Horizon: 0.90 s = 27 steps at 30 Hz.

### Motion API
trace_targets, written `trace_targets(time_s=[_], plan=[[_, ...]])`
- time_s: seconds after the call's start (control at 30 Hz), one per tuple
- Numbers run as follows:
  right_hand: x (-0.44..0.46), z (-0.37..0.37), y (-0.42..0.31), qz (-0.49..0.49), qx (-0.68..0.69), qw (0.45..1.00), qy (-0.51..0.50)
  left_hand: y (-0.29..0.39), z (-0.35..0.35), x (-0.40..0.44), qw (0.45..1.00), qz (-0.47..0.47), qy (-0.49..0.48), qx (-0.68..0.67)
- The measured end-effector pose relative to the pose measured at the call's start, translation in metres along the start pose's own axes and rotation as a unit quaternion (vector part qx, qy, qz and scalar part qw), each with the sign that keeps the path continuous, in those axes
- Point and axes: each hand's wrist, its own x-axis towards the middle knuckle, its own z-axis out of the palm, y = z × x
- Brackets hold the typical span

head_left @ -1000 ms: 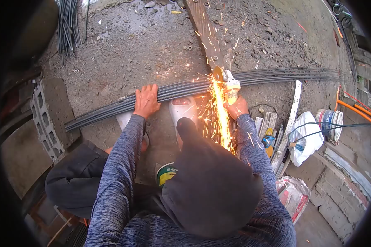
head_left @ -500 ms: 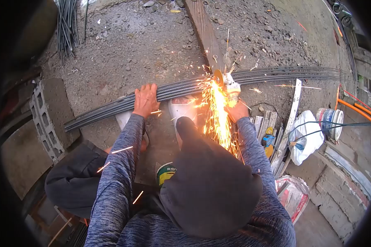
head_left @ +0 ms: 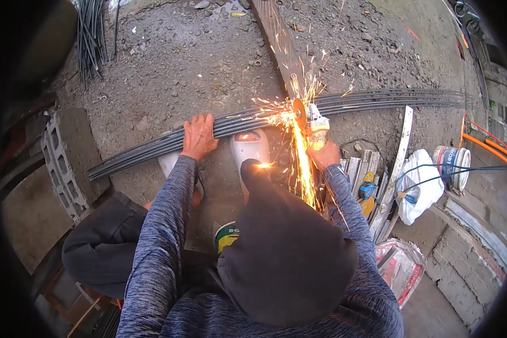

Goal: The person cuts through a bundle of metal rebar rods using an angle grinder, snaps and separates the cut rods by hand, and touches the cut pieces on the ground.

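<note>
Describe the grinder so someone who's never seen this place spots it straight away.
Find the long bundle of metal rods crossing the picture, then the right hand just below it. That hand grips the grinder, a tool with a pale body and a round disc, set apart by bright sparks streaming from it.

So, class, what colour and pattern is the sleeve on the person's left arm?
The left sleeve is blue-grey with dark streaks, seen best in the head view.
</note>
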Motion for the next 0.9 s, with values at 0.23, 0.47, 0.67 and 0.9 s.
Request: trace_targets(time_s=[0.23,0.47,0.67,0.9], plan=[[-0.004,0.000,0.000,0.004,-0.017,1.000,0.005,0.002,-0.003,-0.001,1.000,-0.004,-0.011,-0.004],[-0.006,0.003,0.008,-0.020,-0.017,1.000,0.007,0.001,-0.004,-0.001,1.000,-0.003,-0.016,-0.003],[-0.008,0.006,0.018,-0.016,-0.020,1.000,-0.002,0.001,-0.002,0.000,1.000,-0.006,-0.014,-0.001],[-0.021,0.000,0.008,0.002,-0.007,1.000,0.006,0.000,-0.002,0.000,1.000,0.001,-0.007,0.005]])
